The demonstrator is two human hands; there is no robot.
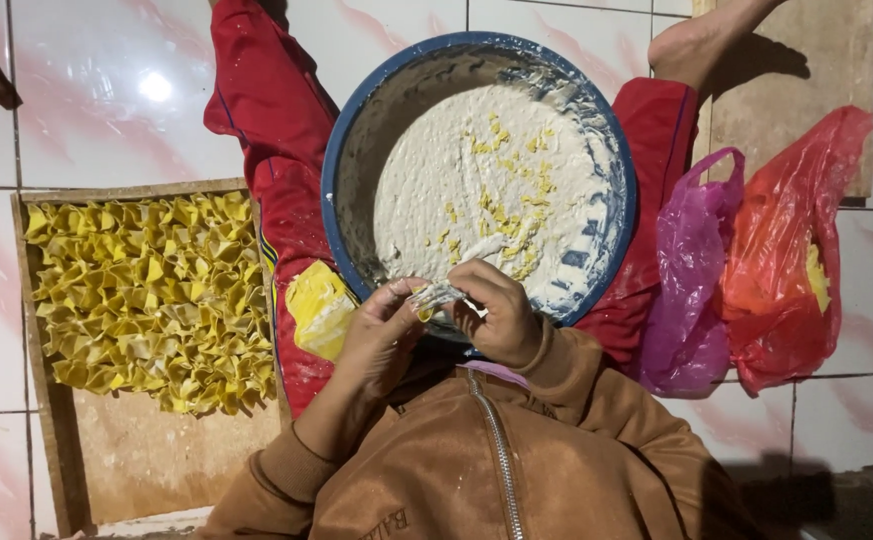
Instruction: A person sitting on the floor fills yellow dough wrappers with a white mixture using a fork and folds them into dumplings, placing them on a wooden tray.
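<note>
— White glossy floor tiles (97, 110) lay under everything. Where was the small pale paste-smeared wrapper (437, 296)?

— Just below the blue round basin of white filling (342, 140), pinched between the left hand (382, 335) and right hand (497, 315).

— How did it seem?

— Thin, limp, sticky; probably easily torn, best held at its edges.
</note>
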